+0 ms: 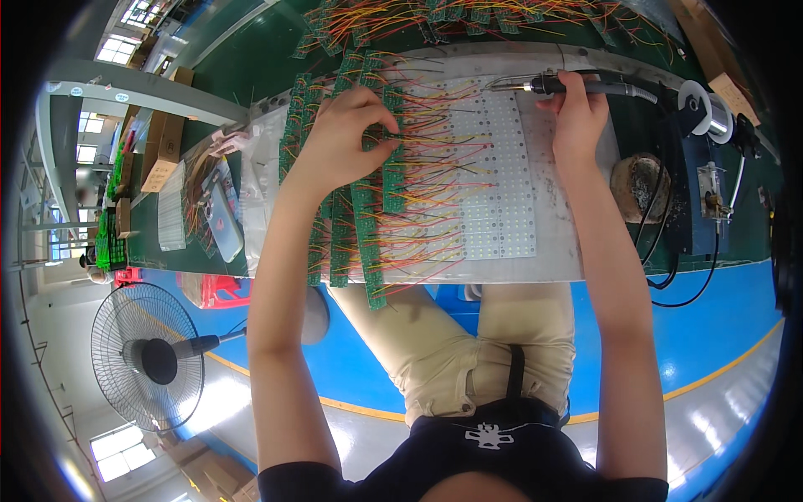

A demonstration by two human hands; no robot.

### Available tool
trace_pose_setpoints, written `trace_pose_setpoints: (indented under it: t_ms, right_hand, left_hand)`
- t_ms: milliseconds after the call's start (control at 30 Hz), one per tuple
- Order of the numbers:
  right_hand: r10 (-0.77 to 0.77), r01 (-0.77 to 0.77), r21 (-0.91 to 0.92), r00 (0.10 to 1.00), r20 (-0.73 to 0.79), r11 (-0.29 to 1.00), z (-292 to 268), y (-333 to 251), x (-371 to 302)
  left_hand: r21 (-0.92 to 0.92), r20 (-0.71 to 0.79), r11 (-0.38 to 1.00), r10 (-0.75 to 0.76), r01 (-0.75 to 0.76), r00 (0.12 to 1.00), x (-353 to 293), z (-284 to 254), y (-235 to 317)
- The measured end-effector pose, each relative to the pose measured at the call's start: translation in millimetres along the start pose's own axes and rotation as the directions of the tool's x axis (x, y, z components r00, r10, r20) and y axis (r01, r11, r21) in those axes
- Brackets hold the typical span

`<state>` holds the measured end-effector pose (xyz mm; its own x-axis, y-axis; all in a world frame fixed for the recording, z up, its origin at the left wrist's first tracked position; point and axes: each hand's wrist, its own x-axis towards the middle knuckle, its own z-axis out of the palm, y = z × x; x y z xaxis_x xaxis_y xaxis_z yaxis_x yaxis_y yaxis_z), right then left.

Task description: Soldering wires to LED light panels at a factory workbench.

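Note:
My right hand grips a soldering iron by its black handle. The iron's metal tip points left, over the top of a white panel dotted in rows. Above long green circuit boards, my left hand is closed, thumb and forefinger nearly meeting at a board's right edge. What lies between those fingertips is too small to make out. From the boards, red, yellow and black wires run right, their ends over the white panel. Part of the boards is hidden beneath my left hand.
A solder wire spool sits on a blue machine at right, near a round, dirty block and black cables. More wired boards lie at the back. A phone rests at left; a fan stands below.

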<state>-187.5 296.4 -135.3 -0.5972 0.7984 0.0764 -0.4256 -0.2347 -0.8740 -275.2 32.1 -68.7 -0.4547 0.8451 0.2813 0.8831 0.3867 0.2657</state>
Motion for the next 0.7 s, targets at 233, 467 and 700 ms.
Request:
trace_pose_setpoints:
  t_ms: [233, 467, 700]
  right_hand:
    - [0.009, -0.009, 0.01, 1.0, -0.025, 1.0, 4.4, -2.1, -1.4]
    - [-0.003, 0.003, 0.023, 1.0, 0.003, 1.0, 0.9, 1.1, -0.1]
    - [0.01, -0.009, 0.029, 1.0, -0.02, 1.0, 0.5, 0.3, -0.1]
  left_hand:
    - [0.045, 0.081, 0.999, -0.012, 0.009, 0.997, 1.7, -3.7, 4.8]
    - [-0.039, 0.12, 0.998, 0.053, -0.048, 0.991, 10.2, 8.3, 3.6]
    - [-0.226, 0.177, 0.974, 0.013, 0.028, 0.984, 18.9, 17.3, 9.5]
